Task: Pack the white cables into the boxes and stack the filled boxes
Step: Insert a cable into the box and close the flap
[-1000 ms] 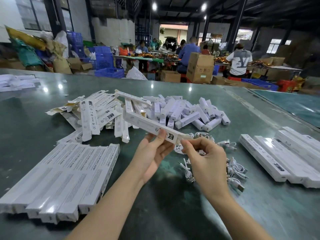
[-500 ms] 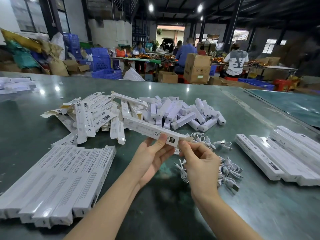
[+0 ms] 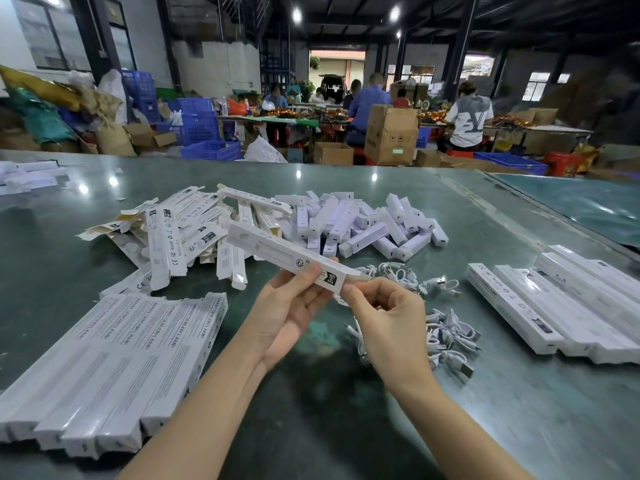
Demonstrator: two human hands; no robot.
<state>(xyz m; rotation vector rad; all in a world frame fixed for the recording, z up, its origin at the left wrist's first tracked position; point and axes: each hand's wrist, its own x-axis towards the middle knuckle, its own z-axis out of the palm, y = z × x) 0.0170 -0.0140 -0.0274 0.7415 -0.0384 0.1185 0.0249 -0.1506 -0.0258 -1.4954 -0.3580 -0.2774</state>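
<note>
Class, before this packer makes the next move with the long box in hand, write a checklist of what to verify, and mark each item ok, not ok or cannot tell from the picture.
1. Box held firmly: the left hand grips the long box near its near end. Ok.
2. End of the box reached: the right hand pinches at the brown end flap. Ok.
3. Cable inside the box: the inside is hidden. Cannot tell.
4. End flap closed: it sticks out past the end. Not ok.
5. More cables within reach: loose white cables lie on the table under the right hand. Ok.
6. Place for stacking: rows of boxes on the left. Ok.
</note>
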